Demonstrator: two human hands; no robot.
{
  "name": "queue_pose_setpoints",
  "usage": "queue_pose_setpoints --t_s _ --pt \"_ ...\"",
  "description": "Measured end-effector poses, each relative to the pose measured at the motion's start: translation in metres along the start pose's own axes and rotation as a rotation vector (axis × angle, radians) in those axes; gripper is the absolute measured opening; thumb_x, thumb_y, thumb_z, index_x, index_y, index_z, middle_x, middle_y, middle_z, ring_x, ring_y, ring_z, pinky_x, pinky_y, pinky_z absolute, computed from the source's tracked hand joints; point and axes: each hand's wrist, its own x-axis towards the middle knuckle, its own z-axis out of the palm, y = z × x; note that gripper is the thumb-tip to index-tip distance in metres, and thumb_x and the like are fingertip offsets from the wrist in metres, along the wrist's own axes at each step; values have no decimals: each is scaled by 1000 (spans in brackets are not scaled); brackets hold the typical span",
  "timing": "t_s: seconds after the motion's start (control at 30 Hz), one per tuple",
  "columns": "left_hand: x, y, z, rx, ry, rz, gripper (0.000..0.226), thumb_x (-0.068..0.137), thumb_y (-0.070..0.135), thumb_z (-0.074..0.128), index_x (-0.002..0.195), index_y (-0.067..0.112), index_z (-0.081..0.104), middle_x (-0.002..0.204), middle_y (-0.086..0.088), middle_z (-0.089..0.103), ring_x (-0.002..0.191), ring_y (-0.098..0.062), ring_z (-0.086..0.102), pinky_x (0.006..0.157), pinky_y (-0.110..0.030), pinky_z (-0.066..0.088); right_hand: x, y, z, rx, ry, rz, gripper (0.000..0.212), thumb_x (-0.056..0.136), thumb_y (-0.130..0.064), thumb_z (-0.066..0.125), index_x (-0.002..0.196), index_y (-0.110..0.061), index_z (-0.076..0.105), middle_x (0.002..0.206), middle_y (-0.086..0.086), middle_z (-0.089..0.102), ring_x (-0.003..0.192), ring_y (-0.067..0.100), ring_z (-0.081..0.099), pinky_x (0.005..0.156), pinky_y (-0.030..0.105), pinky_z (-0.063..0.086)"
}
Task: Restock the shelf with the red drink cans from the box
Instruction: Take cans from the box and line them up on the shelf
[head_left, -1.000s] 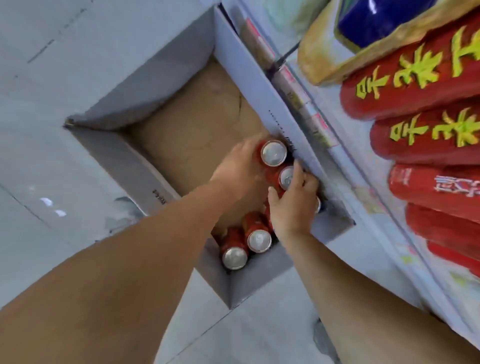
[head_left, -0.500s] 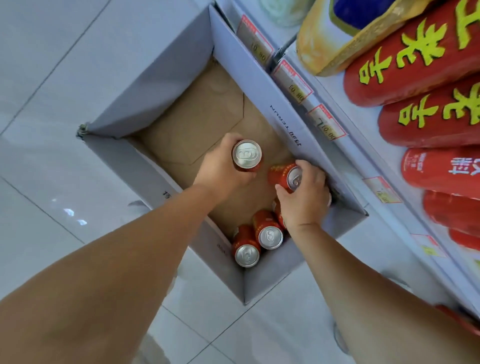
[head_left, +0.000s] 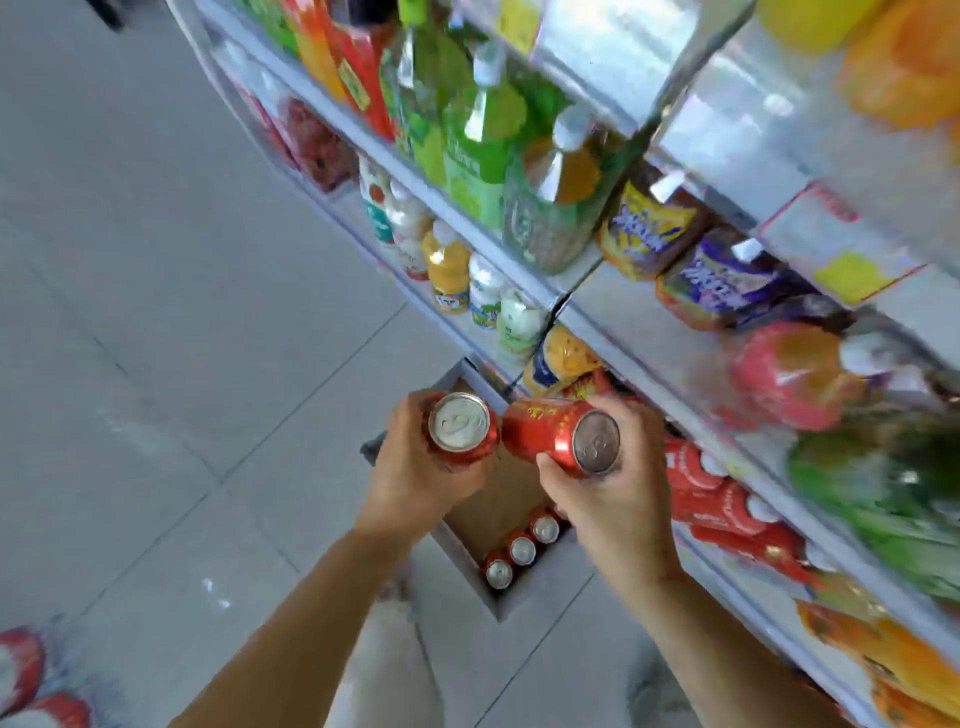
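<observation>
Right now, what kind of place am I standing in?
Most likely a small grocery or convenience store: shelves packed with drink bottles and snack bags, plus a box of red cans on the tiled floor.

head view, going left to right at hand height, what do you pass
left hand → left can → right can → right hand → red packs on the shelf
</observation>
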Motion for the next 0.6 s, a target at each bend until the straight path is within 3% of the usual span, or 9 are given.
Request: queue_pose_setpoints --t_s 0.1,0.27,0.37,0.5,0.53,0.6 --pt "-34 108 -35 -42 -11 193 64 60 26 87 114 33 52 110 7 62 100 -6 63 87 -30 53 -2 -91 -72 29 72 -135 57 64 -16 79 115 -18 54 112 -6 47 111 3 50 95 17 39" --pt "-88 257 -67 -24 -62 504 61 59 41 78 115 47 52 118 9 58 110 -9 59 92 -28 48 -20 -201 -182 -2 178 -353 60 67 -20 77 120 -29 51 120 -18 42 117 -2 48 94 13 40" --pt "-117 325 -69 -37 -114 632 62 58 45 76 115 46 52 119 10 58 107 -4 60 88 -21 49 -33 -245 -238 -1 283 -408 59 67 -27 76 121 -34 52 122 -21 43 115 3 52 92 17 44" --pt "-152 397 -54 -54 -184 797 64 60 48 76 119 42 54 119 16 59 107 -3 61 85 -16 48 -52 -282 -307 42 445 -465 61 66 -23 77 122 -31 55 120 -19 45 118 14 53 94 40 50" --pt "-161 412 -48 -80 -200 824 63 59 48 75 117 43 54 118 16 61 105 -3 62 84 -13 48 -58 -289 -324 60 478 -460 63 65 -20 78 122 -32 55 119 -20 44 117 14 54 91 42 52" --pt "-177 440 -33 -135 -236 867 61 56 47 75 114 46 55 114 15 64 99 -2 64 80 -11 48 -67 -298 -356 80 550 -438 66 65 -18 79 123 -36 54 116 -21 46 112 9 56 89 34 53"
